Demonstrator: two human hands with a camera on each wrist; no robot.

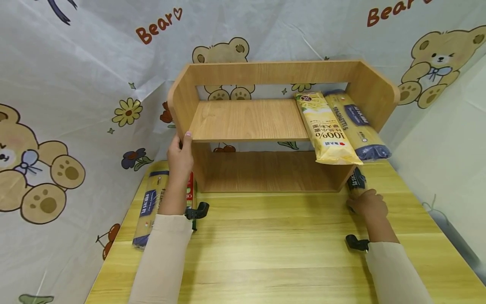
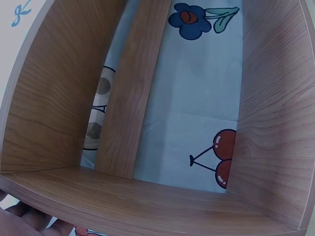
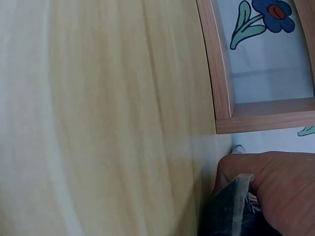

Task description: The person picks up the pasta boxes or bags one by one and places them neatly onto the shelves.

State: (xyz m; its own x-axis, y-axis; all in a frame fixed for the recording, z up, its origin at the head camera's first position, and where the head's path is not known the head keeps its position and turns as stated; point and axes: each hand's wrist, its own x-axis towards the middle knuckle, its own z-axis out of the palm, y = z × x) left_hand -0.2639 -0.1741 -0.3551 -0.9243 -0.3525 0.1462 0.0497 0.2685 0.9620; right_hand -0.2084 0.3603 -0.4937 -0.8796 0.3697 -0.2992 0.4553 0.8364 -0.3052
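Observation:
A two-tier wooden shelf stands on the table. My left hand holds the front edge of its left side panel, thumb on the inner side. In the left wrist view, some fingers show outside the panel. By the shelf's right side, my right hand grips a spaghetti packet with a dark blue label. Its dark wrapper end shows beside the hand in the right wrist view. On the upper tier, a yellow pasta packet and a blue-ended spaghetti packet lie side by side at the right.
Left of the shelf, another spaghetti packet lies on the table. A red and green packet, partly hidden by my left arm, is close against the shelf's left side. A bear-print cloth hangs behind and at the left.

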